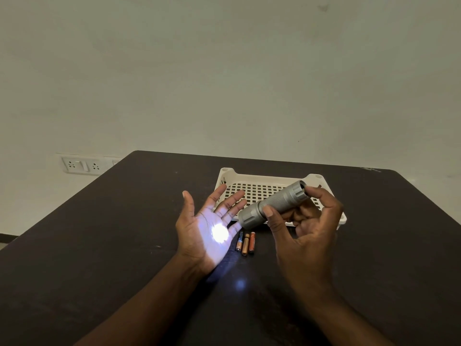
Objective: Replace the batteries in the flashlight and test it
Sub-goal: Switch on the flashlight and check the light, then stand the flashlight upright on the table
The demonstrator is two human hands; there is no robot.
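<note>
one lit flashlight (272, 204) gripped in right hand (303, 228) fingers, beam on flat, empty left hand (209, 227).

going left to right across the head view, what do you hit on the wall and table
wall socket panel → left hand, open with the light spot on its palm → three batteries lying on the table → right hand gripping the flashlight

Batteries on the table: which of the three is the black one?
The leftmost battery, nearest the open left hand. Its casing is mostly black; the middle battery and right battery are copper/orange.
</note>
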